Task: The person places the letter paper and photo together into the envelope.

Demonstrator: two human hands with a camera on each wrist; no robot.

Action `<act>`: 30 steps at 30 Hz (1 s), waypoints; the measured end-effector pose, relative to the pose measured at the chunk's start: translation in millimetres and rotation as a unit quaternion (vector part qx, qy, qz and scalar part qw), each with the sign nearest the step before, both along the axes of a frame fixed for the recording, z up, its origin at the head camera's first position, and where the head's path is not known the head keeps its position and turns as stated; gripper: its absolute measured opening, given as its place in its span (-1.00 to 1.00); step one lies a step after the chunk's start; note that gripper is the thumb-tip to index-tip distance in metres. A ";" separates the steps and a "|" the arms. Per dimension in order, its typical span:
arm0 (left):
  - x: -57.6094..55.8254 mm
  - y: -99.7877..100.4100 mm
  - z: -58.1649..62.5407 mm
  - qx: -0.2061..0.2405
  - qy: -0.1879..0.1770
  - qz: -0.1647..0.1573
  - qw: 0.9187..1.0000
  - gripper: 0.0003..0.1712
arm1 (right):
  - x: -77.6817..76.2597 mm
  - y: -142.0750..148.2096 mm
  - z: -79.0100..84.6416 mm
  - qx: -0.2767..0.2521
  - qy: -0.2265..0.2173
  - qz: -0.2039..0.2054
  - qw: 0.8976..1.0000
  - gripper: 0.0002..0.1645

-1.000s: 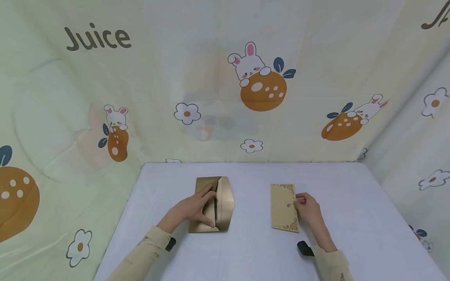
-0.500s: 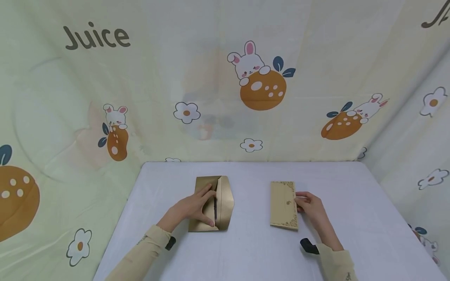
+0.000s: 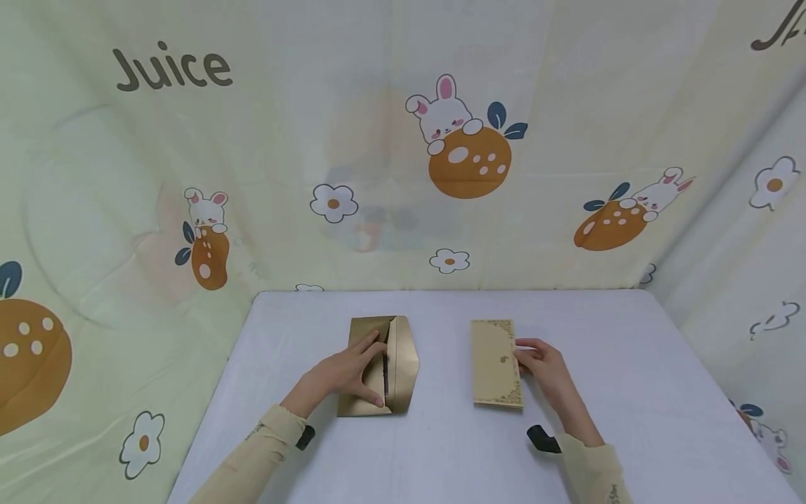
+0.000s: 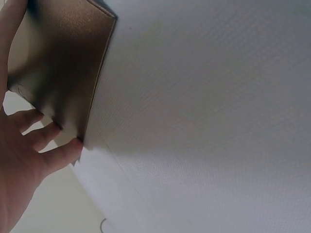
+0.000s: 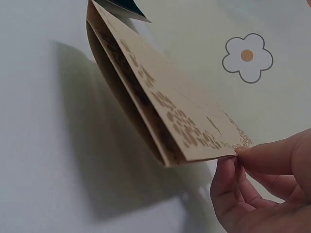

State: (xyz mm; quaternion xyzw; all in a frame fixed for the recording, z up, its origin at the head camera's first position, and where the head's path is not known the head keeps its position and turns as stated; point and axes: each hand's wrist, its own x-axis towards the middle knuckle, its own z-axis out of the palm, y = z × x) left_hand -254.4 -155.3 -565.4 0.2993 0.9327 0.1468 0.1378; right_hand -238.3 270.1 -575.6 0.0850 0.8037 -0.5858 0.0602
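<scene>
A gold envelope (image 3: 405, 364) lies on the table with its flap folded out to the right and a dark gap along its mouth. Across its left part my left hand (image 3: 343, 371) rests, thumb and fingers spread near the mouth; the left wrist view shows fingertips touching the envelope (image 4: 80, 63). To the right is a folded cream card (image 3: 494, 364) with brown floral corners. My right hand (image 3: 546, 371) pinches its right edge between thumb and fingers. In the right wrist view the card (image 5: 165, 102) is raised, casting a shadow, its layers slightly parted.
Both things are on or over a white-covered table (image 3: 441, 455). Behind it hangs a pale curtain (image 3: 378, 140) printed with rabbits, oranges and flowers. A black strap piece (image 3: 543, 439) sits at the right wrist.
My right hand has lifted the card slightly and carried it left, toward the envelope. The left hand and the envelope stay in place.
</scene>
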 end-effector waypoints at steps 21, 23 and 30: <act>2.2 0.5 7.3 0.009 -0.009 0.002 1.000 0.17 | -8.4 -47.5 -6.2 -0.049 -0.008 -0.007 0.999 -0.56; 2.2 0.3 6.8 0.008 -0.009 0.002 1.000 0.17 | -9.0 -53.0 -7.3 -0.047 -0.007 -0.005 0.999 -0.57; 1.7 0.7 5.7 0.009 -0.007 0.003 1.000 0.19 | -10.9 -74.3 -10.4 -0.048 -0.001 -0.001 0.999 -0.61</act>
